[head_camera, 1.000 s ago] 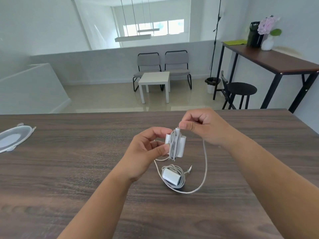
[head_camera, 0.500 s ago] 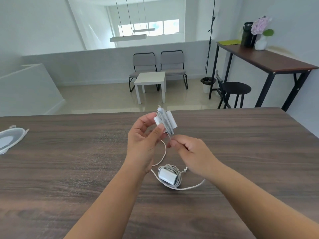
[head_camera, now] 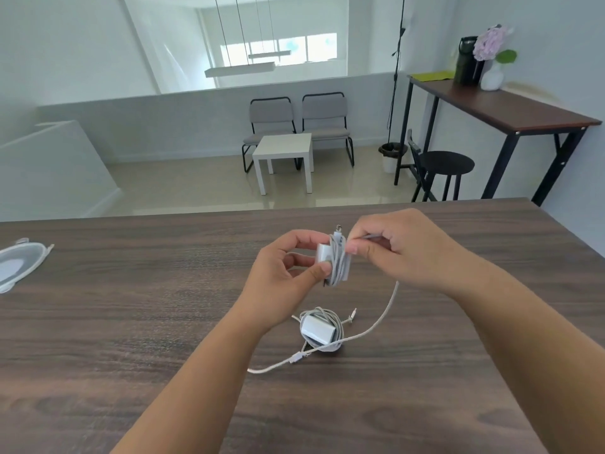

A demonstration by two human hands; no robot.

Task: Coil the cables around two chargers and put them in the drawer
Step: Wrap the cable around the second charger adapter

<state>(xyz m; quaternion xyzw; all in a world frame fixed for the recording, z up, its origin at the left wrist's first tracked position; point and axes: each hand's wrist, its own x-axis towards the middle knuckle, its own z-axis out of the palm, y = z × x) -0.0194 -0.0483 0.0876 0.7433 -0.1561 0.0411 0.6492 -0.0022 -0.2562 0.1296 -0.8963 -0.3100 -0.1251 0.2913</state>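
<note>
My left hand (head_camera: pixel 284 276) pinches a white charger (head_camera: pixel 329 258) above the dark wooden table (head_camera: pixel 131 322), thumb below and fingers on top. Several turns of grey-white cable wrap the charger. My right hand (head_camera: pixel 399 250) pinches that cable (head_camera: pixel 376 329) right beside the charger; the loose tail drops down to the table and ends at a plug near the second charger. The second white charger (head_camera: pixel 319 329) lies on the table below my hands with its own cable coiled around it. No drawer is in view.
A clear plastic lid-like object (head_camera: pixel 18 265) lies at the table's left edge. Beyond the table's far edge the floor holds a white side table (head_camera: pixel 284 149), two grey chairs, a black stool and a tall dark desk (head_camera: pixel 497 103) with a vase.
My right hand has swung from below the charger up to its right side, carrying the cable round it. The loose tail on the table is shorter and lies further left.
</note>
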